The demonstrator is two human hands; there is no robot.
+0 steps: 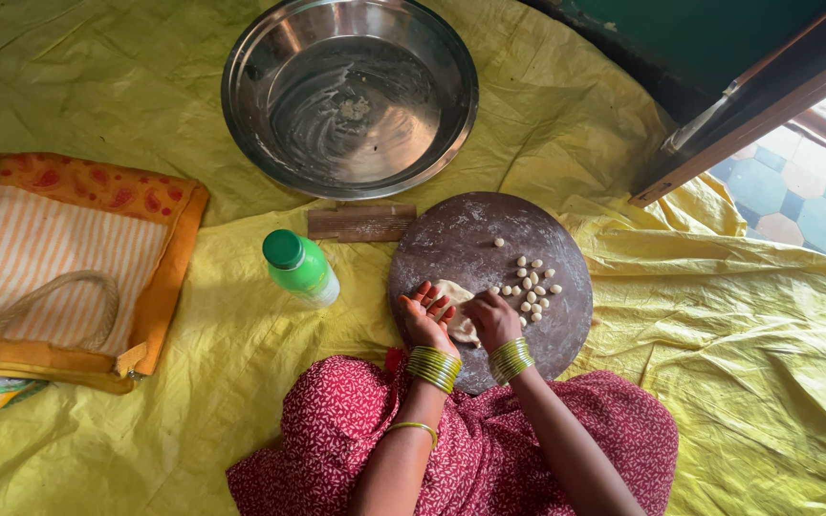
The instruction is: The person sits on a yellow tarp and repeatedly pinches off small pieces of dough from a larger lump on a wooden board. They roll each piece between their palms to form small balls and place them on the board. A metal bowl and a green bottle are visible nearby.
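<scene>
1. My left hand [425, 315] rests on the near edge of the round board [489, 287], palm up and fingers spread, touching the lump of dough [453, 304]; open like this it steadies the lump rather than gripping it.
2. My right hand [491, 318] is curled at the dough's other end; I cannot tell whether the fingers are closed on it.
3. The dough lies between my two hands, at the board's near side, close to my lap.
4. Just beside my right hand sits a cluster of small dough balls [531, 285], kept together on the board and away from the lump.
5. The steel bowl [349, 94] stands beyond the board on the yellow sheet [719, 334]; it holds only smears of dough and one tiny scrap.
6. A green-capped bottle [300, 268] lies tilted left of the board, capped; its contents are hidden.
7. A ridged wooden block [361, 223] lies between bowl and board.
8. A striped cloth bag [59, 268] lies well apart on the left.
</scene>
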